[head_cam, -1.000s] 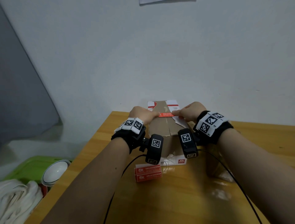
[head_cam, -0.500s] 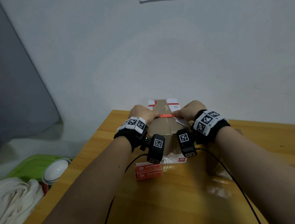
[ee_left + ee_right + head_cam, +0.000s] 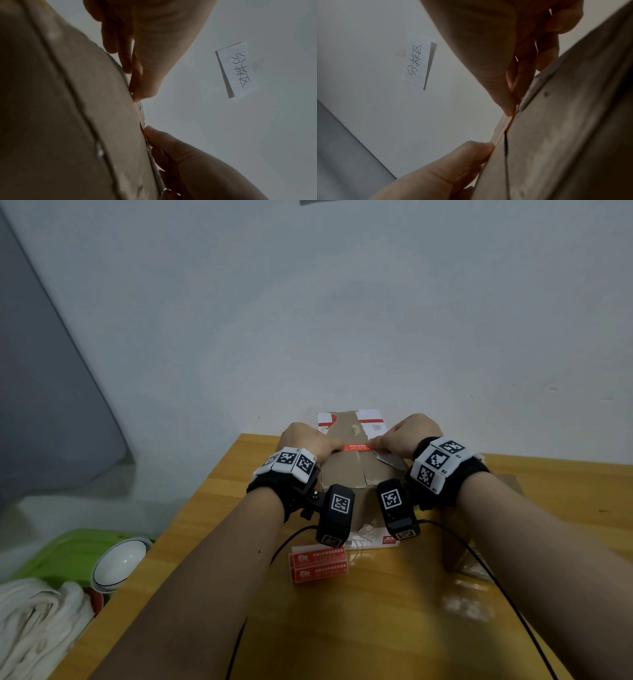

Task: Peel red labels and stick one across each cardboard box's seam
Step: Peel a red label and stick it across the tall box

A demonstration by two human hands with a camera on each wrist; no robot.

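A brown cardboard box (image 3: pixel 346 474) stands at the far edge of the wooden table (image 3: pixel 376 628), its top seam running toward me. A red label (image 3: pixel 356 447) lies across that seam. My left hand (image 3: pixel 308 440) pinches the label's left end and my right hand (image 3: pixel 404 436) pinches its right end, thumbs pointing inward. In the left wrist view my left hand (image 3: pixel 137 93) meets the box (image 3: pixel 68 121) edge. In the right wrist view my right hand (image 3: pixel 510 108) holds the thin label (image 3: pixel 503 129) against the box (image 3: pixel 565 135).
A sheet of red labels (image 3: pixel 318 565) lies on the table in front of the box. A clear-wrapped item (image 3: pixel 479 559) sits at the right. Left of the table are a white bowl (image 3: pixel 116 563), a green lid (image 3: pixel 68 549) and white cloth (image 3: pixel 34 621). The wall stands close behind.
Almost nothing has changed. Both hands stay on the label's ends over the seam. My right wrist has dropped slightly.
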